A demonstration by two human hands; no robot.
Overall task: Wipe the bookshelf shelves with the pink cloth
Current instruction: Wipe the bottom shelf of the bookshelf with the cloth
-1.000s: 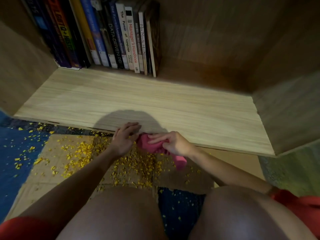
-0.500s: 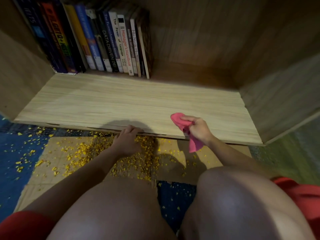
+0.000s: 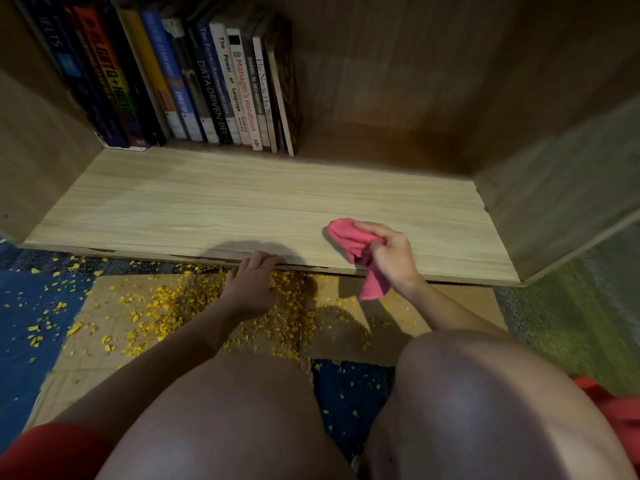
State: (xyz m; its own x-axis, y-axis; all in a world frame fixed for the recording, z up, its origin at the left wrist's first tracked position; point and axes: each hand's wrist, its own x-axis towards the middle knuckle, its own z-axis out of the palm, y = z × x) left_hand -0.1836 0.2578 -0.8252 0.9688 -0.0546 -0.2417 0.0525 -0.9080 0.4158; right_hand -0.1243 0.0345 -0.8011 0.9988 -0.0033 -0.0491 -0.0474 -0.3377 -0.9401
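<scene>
Head view, near to far. Two bare knees (image 3: pixel 485 393) fill the lower frame above a flat sheet of brown cardboard (image 3: pixel 104 344) lying on blue patterned carpet (image 3: pixel 20 327); green carpet (image 3: pixel 571 323) lies to the right. Small yellow crumbs (image 3: pixel 166 306) are scattered over cardboard and carpet, densest beside the left hand (image 3: pixel 251 285). That hand holds nothing; its loosely extended fingers (image 3: pixel 266 259) touch the front edge of the pale wood-grain bottom shelf board (image 3: pixel 207 209). The right hand (image 3: pixel 393 256) has its fingers curled around the bunched pink cloth (image 3: pixel 349 237); the cloth's forward end rests on the right half of the board, and its loose tail hangs past the front edge. At the back left of the wooden bookshelf compartment (image 3: pixel 554 188), a row of upright paperback books (image 3: pixel 194 81) leans slightly, spines outward. The compartment's back right stands in shadow.
</scene>
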